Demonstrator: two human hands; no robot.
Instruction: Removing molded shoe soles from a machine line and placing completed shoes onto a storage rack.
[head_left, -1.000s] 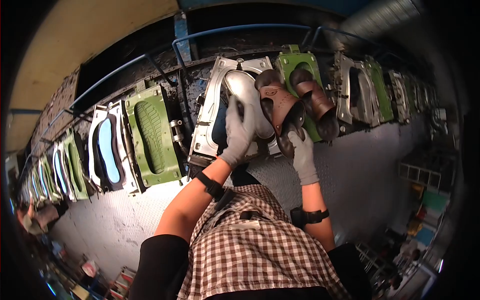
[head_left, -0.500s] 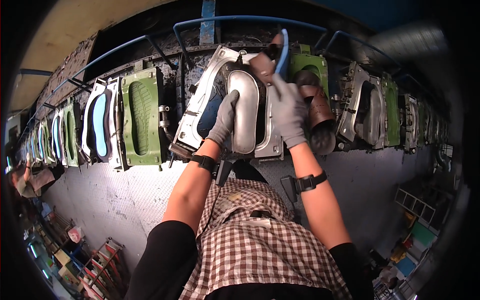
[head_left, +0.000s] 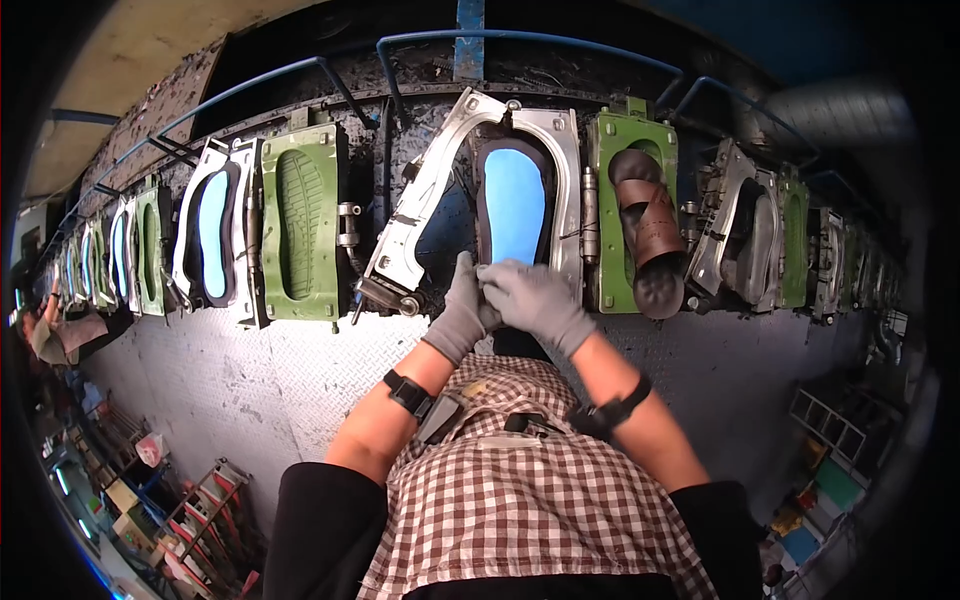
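Note:
A blue insole now covers the metal foot form, inside the silver mould frame in front of me. Both hands wear grey gloves and meet at the insole's near end, which they hide. The fingers of my left hand are bent together at that edge. From the right, my right hand reaches over, its fingertips pinched at the same end. To the right, a brown strapped sandal lies on an open green mould half.
Another green mould half with a tread-patterned hollow stands to the left. Beside it, a silver mould holds a blue insole. A blue rail runs behind the row. At far left is another person. Metal tread-plate flooring lies below.
The bare metal form is now covered by the blue insole, which my right hand held up with brown straps. Both hands have come down and together at its near end.

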